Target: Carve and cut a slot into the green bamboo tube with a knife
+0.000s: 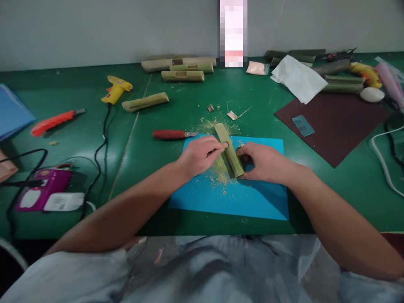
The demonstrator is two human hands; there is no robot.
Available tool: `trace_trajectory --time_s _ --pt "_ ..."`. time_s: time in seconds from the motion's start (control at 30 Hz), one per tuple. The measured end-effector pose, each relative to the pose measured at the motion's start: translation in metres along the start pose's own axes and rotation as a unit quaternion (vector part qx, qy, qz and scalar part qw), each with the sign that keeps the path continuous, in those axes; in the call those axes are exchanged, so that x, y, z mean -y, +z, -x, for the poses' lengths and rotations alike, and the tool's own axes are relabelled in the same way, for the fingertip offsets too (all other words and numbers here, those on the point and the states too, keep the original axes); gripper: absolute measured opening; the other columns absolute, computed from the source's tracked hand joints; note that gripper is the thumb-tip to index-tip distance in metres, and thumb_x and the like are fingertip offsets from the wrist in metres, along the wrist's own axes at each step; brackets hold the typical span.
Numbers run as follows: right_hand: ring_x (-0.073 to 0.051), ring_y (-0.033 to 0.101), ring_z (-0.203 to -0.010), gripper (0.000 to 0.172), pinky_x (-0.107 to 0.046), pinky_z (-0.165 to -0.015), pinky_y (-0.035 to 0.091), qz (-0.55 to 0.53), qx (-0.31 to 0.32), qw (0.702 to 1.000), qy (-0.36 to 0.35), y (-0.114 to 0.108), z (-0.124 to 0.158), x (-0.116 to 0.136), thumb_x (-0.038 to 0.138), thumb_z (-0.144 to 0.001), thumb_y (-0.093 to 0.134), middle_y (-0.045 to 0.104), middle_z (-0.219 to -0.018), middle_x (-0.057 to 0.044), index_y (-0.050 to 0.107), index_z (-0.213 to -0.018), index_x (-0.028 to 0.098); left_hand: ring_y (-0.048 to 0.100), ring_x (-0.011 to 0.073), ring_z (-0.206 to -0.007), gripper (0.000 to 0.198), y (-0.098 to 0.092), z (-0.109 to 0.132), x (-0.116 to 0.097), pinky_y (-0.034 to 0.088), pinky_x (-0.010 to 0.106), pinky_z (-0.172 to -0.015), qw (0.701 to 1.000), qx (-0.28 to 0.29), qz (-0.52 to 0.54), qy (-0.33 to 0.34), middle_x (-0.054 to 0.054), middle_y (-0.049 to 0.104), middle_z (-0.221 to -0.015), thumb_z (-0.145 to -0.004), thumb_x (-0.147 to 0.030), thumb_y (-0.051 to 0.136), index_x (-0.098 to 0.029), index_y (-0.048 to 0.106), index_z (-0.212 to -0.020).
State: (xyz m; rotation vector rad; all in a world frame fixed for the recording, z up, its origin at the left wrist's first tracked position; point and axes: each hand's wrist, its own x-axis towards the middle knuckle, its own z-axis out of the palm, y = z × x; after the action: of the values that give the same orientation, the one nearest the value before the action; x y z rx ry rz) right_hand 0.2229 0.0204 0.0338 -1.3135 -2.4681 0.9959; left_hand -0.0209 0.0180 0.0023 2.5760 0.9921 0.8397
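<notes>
A short green bamboo piece [227,147] lies tilted on a blue sheet [249,198] in the middle of the green table. My left hand [198,156] is closed in a pinch against its left side, holding a thin tool I cannot make out. My right hand [263,162] is wrapped round the piece's near end, steadying it. Pale shavings and dust [217,179] lie scattered around the piece.
A red-handled knife [173,134] lies just left of the sheet. A yellow glue gun [116,89], an orange cutter [53,122] and a purple device [44,193] with cables sit at left. More bamboo pieces [181,67] line the back. A dark sanding sheet [334,126] lies at right.
</notes>
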Motion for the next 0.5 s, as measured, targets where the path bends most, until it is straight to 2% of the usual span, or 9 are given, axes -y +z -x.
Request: trace_trajectory --time_s 0.03,0.13,0.17,0.27,0.3,0.4,0.43,0.5 --pt "-0.018 0.058 -0.08 0.041 -0.029 -0.067 0.038 0.001 0.001 1.0 0.0 -0.0002 0.0002 0.0001 0.035 -0.068 0.08 0.066 -0.096 -0.002 0.066 -0.104 0.022 0.069 0.0163 -0.081 0.025 0.0007 -0.0002 0.0 0.054 0.026 -0.073 1.0 0.008 0.0 0.004 0.007 0.073 -0.088 -0.104 -0.028 0.052 -0.016 0.074 -0.104" --pt "-0.017 0.057 -0.08 0.038 -0.029 -0.067 0.037 0.007 0.011 1.0 0.002 -0.0006 0.0007 -0.0002 0.034 -0.068 0.082 0.066 -0.097 -0.002 0.066 -0.101 0.022 0.07 0.0151 -0.082 0.027 0.0025 -0.0001 -0.0008 0.053 0.024 -0.071 0.995 0.08 0.019 0.059 0.006 0.074 -0.093 -0.106 -0.028 0.049 -0.018 0.074 -0.106" --pt "-0.017 0.057 -0.079 0.039 -0.029 -0.066 0.037 0.007 0.01 1.0 0.003 -0.0006 0.0008 -0.0006 0.034 -0.068 0.082 0.066 -0.097 -0.002 0.066 -0.101 0.022 0.07 0.0149 -0.082 0.027 0.0028 -0.0003 -0.0008 0.053 0.024 -0.071 0.995 0.076 0.021 0.062 0.007 0.074 -0.094 -0.106 -0.028 0.049 -0.018 0.074 -0.106" --pt "-0.018 0.057 -0.08 0.043 -0.029 -0.067 0.038 0.003 -0.003 1.0 -0.001 0.0002 0.0004 -0.0022 0.036 -0.068 0.082 0.066 -0.096 -0.002 0.066 -0.105 0.022 0.069 0.0151 -0.081 0.027 0.0029 -0.0012 -0.0001 0.052 0.024 -0.071 1.0 0.008 0.0 0.01 0.007 0.073 -0.09 -0.105 -0.029 0.05 -0.016 0.074 -0.105" --pt "-0.018 0.057 -0.08 0.044 -0.029 -0.067 0.038 0.004 -0.003 1.0 -0.003 0.0005 0.0001 -0.0026 0.037 -0.068 0.082 0.066 -0.097 -0.003 0.066 -0.106 0.022 0.069 0.0152 -0.08 0.028 0.0029 -0.0012 -0.0005 0.052 0.024 -0.071 1.0 0.009 -0.004 0.005 0.007 0.073 -0.088 -0.105 -0.03 0.05 -0.016 0.074 -0.103" --pt "-0.018 0.057 -0.081 0.04 -0.029 -0.067 0.037 0.014 0.009 1.0 -0.005 0.0012 -0.0008 -0.0023 0.037 -0.069 0.081 0.066 -0.097 -0.003 0.066 -0.103 0.022 0.069 0.0151 -0.079 0.031 0.0026 -0.0006 -0.0027 0.051 0.024 -0.067 0.995 0.08 0.005 0.052 0.006 0.074 -0.09 -0.106 -0.031 0.047 -0.018 0.075 -0.102" --pt "-0.018 0.057 -0.081 0.039 -0.029 -0.067 0.037 0.015 0.01 1.0 -0.004 0.0014 -0.0009 -0.0018 0.037 -0.069 0.08 0.066 -0.097 -0.003 0.067 -0.102 0.022 0.069 0.0152 -0.079 0.031 0.0022 -0.0006 -0.003 0.05 0.024 -0.067 0.995 0.083 0.007 0.059 0.006 0.074 -0.09 -0.106 -0.031 0.047 -0.018 0.075 -0.102" --pt "-0.018 0.057 -0.081 0.04 -0.029 -0.067 0.037 0.013 0.003 1.0 0.0 0.0017 -0.001 -0.001 0.037 -0.07 0.08 0.066 -0.097 -0.003 0.066 -0.104 0.023 0.069 0.0158 -0.081 0.029 0.0007 -0.001 -0.0026 0.051 0.025 -0.069 0.999 0.037 0.005 0.038 0.008 0.074 -0.092 -0.106 -0.029 0.049 -0.016 0.075 -0.104"
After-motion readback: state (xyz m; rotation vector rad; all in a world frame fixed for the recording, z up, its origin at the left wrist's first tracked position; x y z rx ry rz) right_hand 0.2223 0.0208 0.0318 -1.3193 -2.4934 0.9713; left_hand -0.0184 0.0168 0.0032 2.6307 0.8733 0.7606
